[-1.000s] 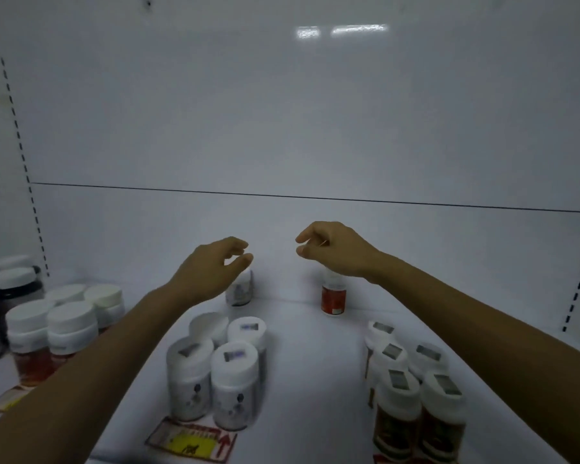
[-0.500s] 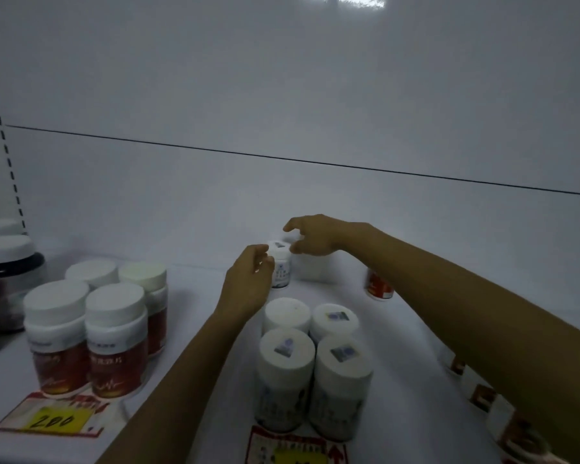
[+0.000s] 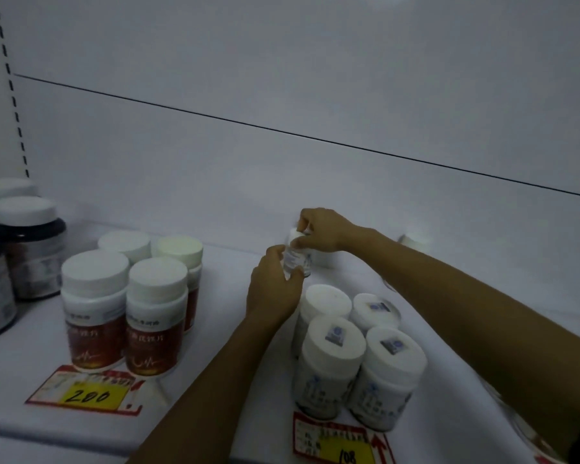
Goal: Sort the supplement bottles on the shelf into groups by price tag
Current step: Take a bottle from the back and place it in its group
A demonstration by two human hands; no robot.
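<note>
Grouped red-label bottles point(image 3: 94, 316) and white bottles point(image 3: 332, 363) by front-edge tags point(image 3: 87, 394); clasped small bottle point(image 3: 297, 259) in curled left grip point(image 3: 272, 289) and right grip point(image 3: 325, 229), seemingly unsorted.

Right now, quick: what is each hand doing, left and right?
Left hand: fingers curled round the body of the small white bottle.
Right hand: fingers pinching the same bottle at its top.

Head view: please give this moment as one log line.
left hand grips small bottle | right hand pinches its cap | behind white bottles
</note>
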